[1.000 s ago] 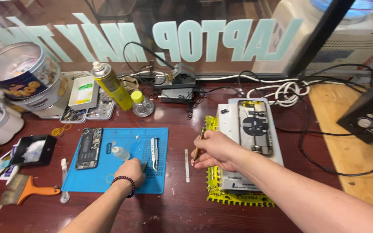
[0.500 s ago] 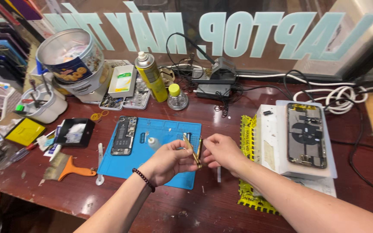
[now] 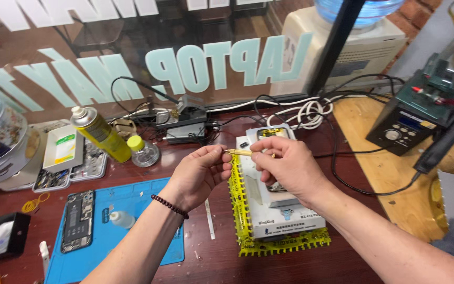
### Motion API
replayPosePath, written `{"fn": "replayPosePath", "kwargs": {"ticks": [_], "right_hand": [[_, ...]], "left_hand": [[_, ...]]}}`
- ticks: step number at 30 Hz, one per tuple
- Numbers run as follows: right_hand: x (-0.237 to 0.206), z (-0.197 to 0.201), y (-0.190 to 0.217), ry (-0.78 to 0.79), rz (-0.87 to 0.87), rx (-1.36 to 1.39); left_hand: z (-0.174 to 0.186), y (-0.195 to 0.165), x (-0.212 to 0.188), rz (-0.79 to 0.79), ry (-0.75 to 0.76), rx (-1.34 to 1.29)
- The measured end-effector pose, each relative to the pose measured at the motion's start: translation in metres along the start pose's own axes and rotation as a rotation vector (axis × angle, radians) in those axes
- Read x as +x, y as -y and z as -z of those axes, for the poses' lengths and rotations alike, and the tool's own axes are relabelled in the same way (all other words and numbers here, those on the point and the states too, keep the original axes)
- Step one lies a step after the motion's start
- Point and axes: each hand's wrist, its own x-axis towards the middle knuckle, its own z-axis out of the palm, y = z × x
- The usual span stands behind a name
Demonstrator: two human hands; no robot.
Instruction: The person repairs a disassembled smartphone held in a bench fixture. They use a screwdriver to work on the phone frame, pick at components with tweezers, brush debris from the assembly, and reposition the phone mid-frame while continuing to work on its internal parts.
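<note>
Both hands, left (image 3: 198,173) and right (image 3: 285,163), pinch a slim yellow tool (image 3: 239,152) between closed fingertips

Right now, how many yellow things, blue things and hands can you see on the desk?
Yellow things: 4 (spray can, bottle cap, toothed mat, thin tool)
Blue things: 1 (work mat)
Hands: 2 (left hand, right hand), both pinching the thin tool
Total: 7

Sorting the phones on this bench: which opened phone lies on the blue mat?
The dark opened phone at the blue mat's left edge; the other phone sits on the white block beneath the hands.
</note>
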Motion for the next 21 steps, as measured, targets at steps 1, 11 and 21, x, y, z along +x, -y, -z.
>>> {"fn": "replayPosePath", "kwargs": {"ticks": [1,11,21], "right_hand": [[-0.004,0.011,0.001,0.000,-0.051,0.208],[-0.022,0.098,-0.002,-0.274,0.028,0.261],[-0.025,0.102,-0.010,-0.291,0.130,-0.427]], "left_hand": [[-0.013,0.005,0.002,0.021,0.010,0.043],[-0.093,0.031,0.024,-0.096,-0.054,0.536],[-0.126,0.063,-0.003,-0.395,-0.033,1.550]]}}
